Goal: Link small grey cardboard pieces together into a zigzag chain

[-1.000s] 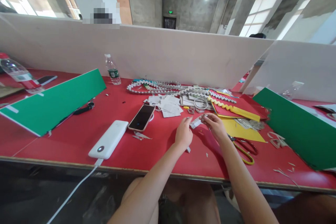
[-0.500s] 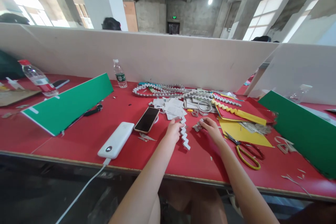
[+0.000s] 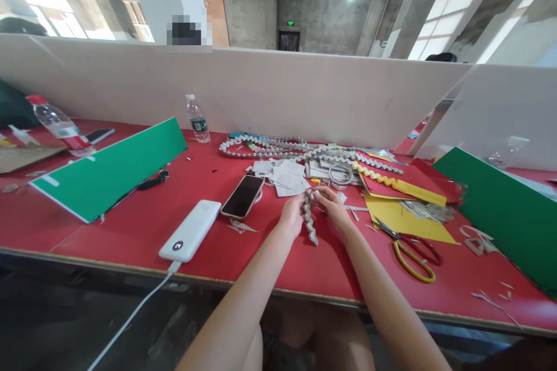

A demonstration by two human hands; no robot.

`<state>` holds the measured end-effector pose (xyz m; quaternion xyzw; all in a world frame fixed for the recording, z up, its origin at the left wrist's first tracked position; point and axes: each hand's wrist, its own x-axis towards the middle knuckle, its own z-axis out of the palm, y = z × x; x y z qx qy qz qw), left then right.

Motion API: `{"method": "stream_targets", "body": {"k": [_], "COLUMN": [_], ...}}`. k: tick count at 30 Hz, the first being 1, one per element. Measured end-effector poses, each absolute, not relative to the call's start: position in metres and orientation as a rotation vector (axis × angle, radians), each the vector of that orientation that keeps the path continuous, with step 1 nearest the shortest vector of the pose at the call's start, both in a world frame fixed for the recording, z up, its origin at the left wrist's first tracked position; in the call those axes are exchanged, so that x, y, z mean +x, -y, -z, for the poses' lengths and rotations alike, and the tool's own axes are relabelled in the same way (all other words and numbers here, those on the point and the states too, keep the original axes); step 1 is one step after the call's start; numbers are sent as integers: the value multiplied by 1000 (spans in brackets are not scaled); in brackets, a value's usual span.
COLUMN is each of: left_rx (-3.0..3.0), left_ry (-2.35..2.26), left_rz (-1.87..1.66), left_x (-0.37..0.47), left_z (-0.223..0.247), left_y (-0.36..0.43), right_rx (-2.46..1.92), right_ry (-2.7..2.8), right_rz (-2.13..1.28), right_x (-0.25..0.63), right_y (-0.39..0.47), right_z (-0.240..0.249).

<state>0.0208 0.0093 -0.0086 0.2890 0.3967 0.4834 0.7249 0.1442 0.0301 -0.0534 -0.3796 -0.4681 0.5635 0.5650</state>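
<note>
I have a short white zigzag chain of folded paper [image 3: 310, 221] in both hands. My left hand [image 3: 292, 215] pinches its top end from one side, and my right hand [image 3: 331, 207] pinches the same end from the other side, so each grip is closed on the paper. The rest of the chain hangs down between my hands, and its tail touches the red tabletop [image 3: 143, 226].

I think this chain is very light and springy, like a little paper spring. It would crush or tear if I squeezed hard, so the folded end is the best place to hold it, softly.

Just past my fingers lie loose white paper squares [image 3: 287, 177] and a long white folded paper chain [image 3: 270, 146]. To the right of my right hand are a yellow paper sheet [image 3: 404, 220] and scissors with yellow and red handles [image 3: 411, 250]. To the left of my left hand lie a dark phone [image 3: 242, 196] and a white power bank [image 3: 190, 237] with a cord. Farther left stand a green board [image 3: 108, 171] and a clear water bottle [image 3: 197, 119].
</note>
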Motion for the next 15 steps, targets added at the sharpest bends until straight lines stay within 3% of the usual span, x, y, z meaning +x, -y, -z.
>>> {"method": "stream_targets", "body": {"k": [15], "left_rx": [811], "left_ry": [-793], "left_rz": [-1023], "left_x": [14], "left_z": [-7], "left_y": [0], "right_rx": [-888], "right_ry": [1053], "right_rz": [-1285], "right_x": [150], "right_y": [-14], "right_z": [32]}}
